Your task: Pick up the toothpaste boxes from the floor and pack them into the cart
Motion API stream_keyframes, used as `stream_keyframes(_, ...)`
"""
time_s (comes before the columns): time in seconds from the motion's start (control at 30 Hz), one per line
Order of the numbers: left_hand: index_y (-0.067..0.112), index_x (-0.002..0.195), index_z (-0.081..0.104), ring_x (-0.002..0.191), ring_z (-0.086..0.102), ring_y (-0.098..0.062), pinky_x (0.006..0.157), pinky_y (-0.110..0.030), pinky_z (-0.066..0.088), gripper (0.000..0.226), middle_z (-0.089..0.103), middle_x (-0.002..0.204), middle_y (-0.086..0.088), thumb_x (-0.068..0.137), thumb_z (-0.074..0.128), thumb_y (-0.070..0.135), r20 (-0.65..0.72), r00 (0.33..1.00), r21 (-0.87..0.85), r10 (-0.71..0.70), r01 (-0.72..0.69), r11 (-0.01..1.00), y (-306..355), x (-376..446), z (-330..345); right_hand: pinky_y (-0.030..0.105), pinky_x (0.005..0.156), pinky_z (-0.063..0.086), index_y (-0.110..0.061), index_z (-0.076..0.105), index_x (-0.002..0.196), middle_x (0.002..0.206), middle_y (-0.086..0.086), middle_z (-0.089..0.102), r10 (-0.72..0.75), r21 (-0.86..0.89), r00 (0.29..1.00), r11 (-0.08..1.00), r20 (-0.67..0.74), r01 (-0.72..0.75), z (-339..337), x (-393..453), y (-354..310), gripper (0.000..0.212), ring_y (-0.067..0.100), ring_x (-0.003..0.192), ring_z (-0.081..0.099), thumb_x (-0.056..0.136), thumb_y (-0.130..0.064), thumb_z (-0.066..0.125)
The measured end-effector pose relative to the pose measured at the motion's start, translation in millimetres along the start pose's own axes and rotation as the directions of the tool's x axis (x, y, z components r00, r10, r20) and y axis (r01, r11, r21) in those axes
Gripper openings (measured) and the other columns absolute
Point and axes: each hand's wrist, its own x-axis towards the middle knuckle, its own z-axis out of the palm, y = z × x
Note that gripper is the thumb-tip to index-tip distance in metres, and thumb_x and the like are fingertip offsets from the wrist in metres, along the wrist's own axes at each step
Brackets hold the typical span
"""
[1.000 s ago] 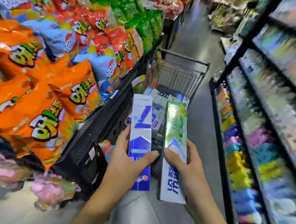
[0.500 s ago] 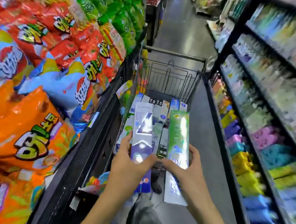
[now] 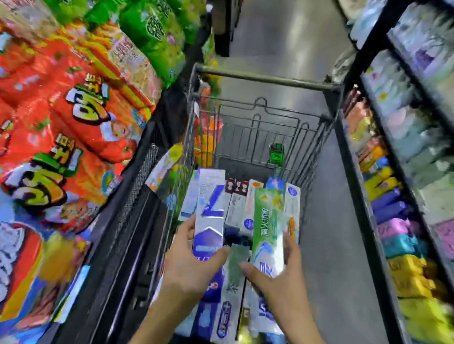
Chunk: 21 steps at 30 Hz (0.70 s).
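My left hand (image 3: 189, 264) grips the blue box (image 3: 209, 215) and my right hand (image 3: 280, 282) the green box (image 3: 267, 226), both now carried forward over the cart (image 3: 265, 79) (boxes already packed just beneath my fingers), so lowering them comes next

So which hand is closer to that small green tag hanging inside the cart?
Right. The right hand grips the green box below the tag; the left hand is further left.

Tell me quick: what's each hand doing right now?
Left hand: grips the blue box.
Right hand: grips the green box.
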Motion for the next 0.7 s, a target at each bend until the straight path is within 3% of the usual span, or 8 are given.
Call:
stream_keyframes(0.13,0.037,0.122,0.054,0.085,0.075,-0.016,0.077,-0.054,0.061,0.073,0.075,0.100,0.008,0.062,0.095,0.028,0.067,0.992,-0.007,-0.108,0.108,0.994,-25.0,55.7,21.4,0.034,0.095,0.049,-0.043,0.036,0.130,0.131,-0.005,0.058,0.073,-0.031,0.996,0.997,-0.053,-0.075,14.9,58.4,19.6,0.097,0.015,0.115,0.059,0.051,-0.048,0.092)
stream_keyframes(0.2,0.038,0.123,0.053,0.088,0.075,-0.017,0.074,-0.050,0.061,0.069,0.074,0.103,0.009,0.067,0.093,0.030,0.116,0.987,0.028,-0.107,0.104,0.994,-41.2,81.9,30.3,0.022,0.085,0.048,-0.032,0.042,0.133,0.127,-0.004,0.060,0.085,-0.074,0.992,0.993,-0.095,-0.092,23.5,83.3,30.0,0.087,0.012,0.111,0.062,0.062,-0.037,0.092)
stream_keyframes(0.3,0.034,0.116,0.057,0.081,0.074,-0.013,0.063,-0.035,0.057,0.049,0.076,0.096,0.011,0.079,0.084,0.018,0.128,0.989,0.064,-0.077,0.069,0.996,-65.7,118.1,42.6,-0.002,0.068,0.039,-0.026,0.045,0.120,0.120,-0.001,0.053,0.032,-0.194,0.987,0.979,-0.157,-0.062,32.1,117.5,46.8,0.063,-0.022,0.095,0.052,0.073,-0.024,0.088)
stream_keyframes(0.33,0.034,0.112,0.059,0.080,0.074,-0.013,0.062,-0.035,0.057,0.045,0.076,0.094,0.011,0.079,0.083,0.017,0.120,0.990,0.071,-0.068,0.060,0.996,-72.2,129.1,47.4,-0.005,0.066,0.036,-0.026,0.045,0.117,0.118,0.002,0.051,0.018,-0.234,0.988,0.971,-0.156,-0.055,35.2,127.8,50.4,0.061,-0.025,0.087,0.047,0.074,-0.022,0.087)
stream_keyframes(0.4,0.034,0.104,0.061,0.077,0.072,-0.006,0.065,-0.033,0.057,0.039,0.074,0.091,0.015,0.079,0.083,0.013,0.117,0.993,0.122,-0.032,0.018,0.992,-86.0,149.7,55.5,-0.009,0.071,0.028,-0.020,0.051,0.118,0.118,0.007,0.053,-0.010,-0.319,0.987,0.947,-0.160,-0.043,41.4,147.1,58.0,0.057,-0.012,0.080,0.040,0.073,-0.023,0.086)
stream_keyframes(0.5,0.030,0.100,0.063,0.078,0.068,0.004,0.069,-0.012,0.050,0.040,0.072,0.089,0.018,0.075,0.082,0.004,0.111,0.994,0.160,0.024,-0.041,0.986,-101.5,175.3,68.6,-0.005,0.081,0.029,-0.012,0.058,0.129,0.119,0.008,0.057,-0.061,-0.381,0.985,0.925,-0.163,-0.005,51.8,176.3,69.0,0.064,-0.007,0.092,0.035,0.073,-0.028,0.083)
stream_keyframes(0.6,0.023,0.116,0.064,0.089,0.071,-0.006,0.074,-0.018,0.057,0.047,0.073,0.105,0.004,0.076,0.081,0.008,0.144,0.990,0.138,-0.005,-0.015,0.990,-115.9,195.8,79.7,0.021,0.101,0.039,-0.021,0.043,0.148,0.134,0.004,0.053,-0.055,-0.365,0.988,0.931,-0.145,-0.001,63.3,198.1,72.4,0.084,0.007,0.118,0.045,0.071,-0.040,0.072)
stream_keyframes(0.7,0.025,0.124,0.060,0.095,0.071,-0.007,0.080,-0.025,0.057,0.054,0.071,0.110,0.005,0.076,0.082,0.014,0.130,0.991,0.116,-0.017,0.002,0.993,-125.0,205.4,80.4,0.006,0.099,0.020,-0.019,0.019,0.160,0.151,0.003,0.038,-0.039,-0.380,0.996,0.925,-0.082,0.004,71.1,212.8,71.3,0.094,0.010,0.134,0.032,0.084,-0.026,0.075)
